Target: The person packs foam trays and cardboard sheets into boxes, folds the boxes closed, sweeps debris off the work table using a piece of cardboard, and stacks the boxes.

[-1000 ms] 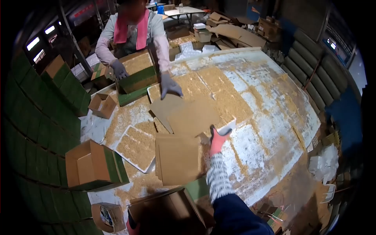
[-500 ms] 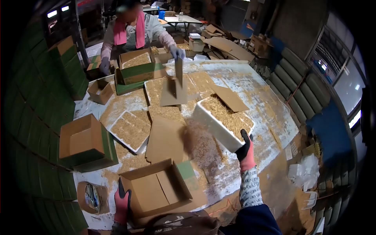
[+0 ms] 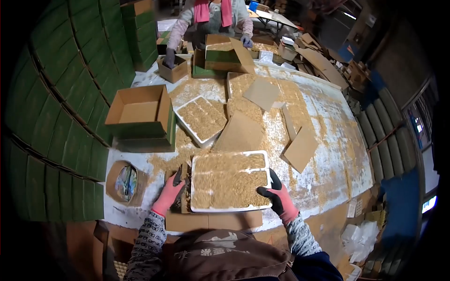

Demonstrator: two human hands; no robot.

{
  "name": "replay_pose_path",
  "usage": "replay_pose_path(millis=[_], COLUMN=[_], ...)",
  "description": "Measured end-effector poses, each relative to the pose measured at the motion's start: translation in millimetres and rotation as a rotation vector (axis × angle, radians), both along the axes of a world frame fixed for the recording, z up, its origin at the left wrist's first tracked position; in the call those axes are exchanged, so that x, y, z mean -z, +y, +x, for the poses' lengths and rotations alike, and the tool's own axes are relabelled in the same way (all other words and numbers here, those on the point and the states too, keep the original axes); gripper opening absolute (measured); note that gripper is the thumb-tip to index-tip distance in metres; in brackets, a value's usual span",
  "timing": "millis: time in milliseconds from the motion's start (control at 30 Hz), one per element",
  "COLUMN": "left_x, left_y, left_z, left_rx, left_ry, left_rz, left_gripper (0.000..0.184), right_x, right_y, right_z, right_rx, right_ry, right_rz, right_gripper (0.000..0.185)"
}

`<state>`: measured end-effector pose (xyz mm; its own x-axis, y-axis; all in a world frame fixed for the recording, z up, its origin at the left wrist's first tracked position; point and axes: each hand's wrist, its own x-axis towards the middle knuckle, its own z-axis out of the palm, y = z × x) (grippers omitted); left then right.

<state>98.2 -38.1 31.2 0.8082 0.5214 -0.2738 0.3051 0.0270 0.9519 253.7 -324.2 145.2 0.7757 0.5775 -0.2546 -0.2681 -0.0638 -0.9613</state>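
Note:
A white foam tray (image 3: 229, 180) full of small tan, grain-like pieces is over an open cardboard box (image 3: 213, 222), hiding most of its inside. My right hand (image 3: 277, 194), in a pink and black glove, grips the tray's right edge, thumb on top. My left hand (image 3: 169, 191), gloved alike, is closed on the box's left wall, close beside the tray's left edge. Whether the tray rests on the box or hangs just above it, I cannot tell. Beyond the tray lies a loose cardboard sheet (image 3: 241, 132).
A second filled tray (image 3: 201, 119) and a green-sided box (image 3: 139, 112) stand left of centre. A small container (image 3: 125, 183) holds tools or packets. Green boxes (image 3: 56, 103) are stacked at left. Across the table, a person (image 3: 215, 21) handles boxes. Another cardboard piece (image 3: 301, 149) lies right.
The filled tray has come from the right, levelled, to over the box in my right hand. Cardboard that leaned on it lies on the table. The view has turned left.

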Motion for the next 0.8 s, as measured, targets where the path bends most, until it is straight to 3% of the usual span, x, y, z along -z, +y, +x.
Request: replay_pose_path(millis=[100,133,200,233,267,333,367,400,433,467,500,533,567,600,633,667,700,767,800], left_x=[4,4,-24,-47,-63,-53,-58,-65,-24,-22,-37,-53,-14,-21,-29,-35,-27,-21,-22], left_y=[-18,-15,-18,-22,-28,-34,-33,-26,-6,-4,-10,-14,-7,-3,2,3,4,13,18], left_z=[-5,-7,-11,-12,-10,-10,-9,-9,-21,-26,-24,-25,-43,-44,-41,-39,-41,-47,-52], left_rx=[-0.030,0.000,0.099,0.171,0.242,0.179,0.139,0.094,0.139,0.159,0.137,0.101,0.072,0.076,0.088,0.085,0.111,0.076,0.035], left_ry=[0.023,-0.069,0.068,0.213,0.355,0.322,0.311,0.303,0.055,-0.052,0.129,0.316,0.140,0.120,0.202,0.270,0.273,0.262,0.241], left_rz=[0.248,0.107,0.360,0.471,0.582,0.514,0.379,0.251,0.315,0.427,0.324,0.220,0.440,0.448,0.339,0.226,0.273,0.263,0.202], left_gripper=[0.051,0.054,0.063,0.068,0.073,0.072,0.069,0.066,0.061,0.058,0.056,0.055,0.052,0.051,0.053,0.055,0.054,0.050,0.046], right_x=[50,59,92,96,101,91,78,62,45,24,11,47,65,112,130,157,161,191,219], right_y=[-14,-14,-11,-10,0,19,14,12,14,13,3,-17,-29,-42,-57,-69,-69,-75,-88], right_z=[11,17,1,-6,-11,-12,-8,-3,4,15,31,61,96,139,174,199,208,232,251], right_rx=[-0.233,-0.311,-0.255,-0.254,-0.303,-0.501,-0.503,-0.527,-0.554,-0.454,-0.365,-0.097,0.110,0.323,0.328,0.313,0.165,0.072,0.139], right_ry=[-0.038,-0.070,-0.627,-0.834,-0.897,-0.876,-0.866,-0.958,-1.048,-1.143,-1.220,-1.328,-1.154,-1.383,-1.387,-1.162,-1.060,-1.074,-1.163], right_rz=[-0.134,-0.334,-0.748,-0.798,-1.033,-1.277,-1.287,-1.131,-0.963,-0.789,-0.600,-0.646,-0.729,-0.840,-1.051,-1.422,-1.609,-1.697,-1.615], right_gripper=[0.063,0.064,0.070,0.069,0.064,0.055,0.055,0.048,0.042,0.043,0.045,0.054,0.069,0.084,0.097,0.100,0.096,0.082,0.073])
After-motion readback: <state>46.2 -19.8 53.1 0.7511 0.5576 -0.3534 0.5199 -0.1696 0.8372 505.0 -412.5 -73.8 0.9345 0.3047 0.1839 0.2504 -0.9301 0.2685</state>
